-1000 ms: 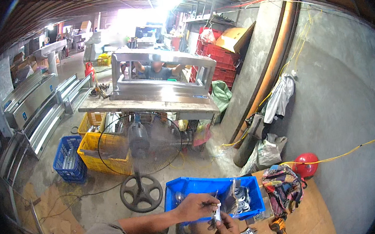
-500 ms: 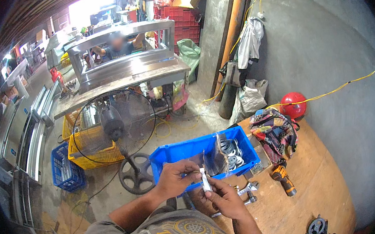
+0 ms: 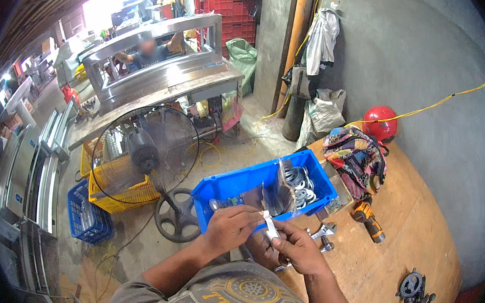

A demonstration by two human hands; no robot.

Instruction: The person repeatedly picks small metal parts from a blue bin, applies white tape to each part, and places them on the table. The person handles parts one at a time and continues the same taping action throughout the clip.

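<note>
White strip (image 3: 270,226), lower centre, seems best steadied by the pinching right hand (image 3: 302,251) while the left hand (image 3: 231,228) pinches its top.

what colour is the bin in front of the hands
The bin is bright blue, seen in the head view.

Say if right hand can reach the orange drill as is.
Likely yes, once free: the right hand holds a white piece, but only metal tools lie between hand and drill.

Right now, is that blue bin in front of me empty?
Not empty: metal rings lie in the right end of the blue plastic bin.
</note>
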